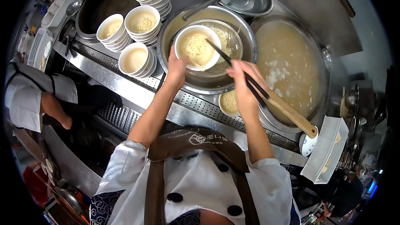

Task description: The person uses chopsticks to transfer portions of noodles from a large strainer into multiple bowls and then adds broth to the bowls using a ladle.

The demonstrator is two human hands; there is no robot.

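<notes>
My left hand [178,67] grips the rim of a white bowl [181,37] with pale noodles [195,49] in it. The bowl is held over a round mesh strainer [236,44], which sits in a wide steel basin [166,33]. More noodles lie in the strainer, partly hidden by the bowl. Dark chopsticks [220,53] are closed in my right hand [246,84], their tips at the noodles in the bowl. A thick wooden handle [291,114] runs out from beneath my right hand; where it joins is hidden.
Several stacks of white bowls [143,21] stand left of the basin, some with noodles. A small noodle bowl [228,102] sits below it. A big pan of cloudy liquid [287,67] lies right. A ladle [221,1] crosses the basin's rim. Another person's arm [56,110] is at left.
</notes>
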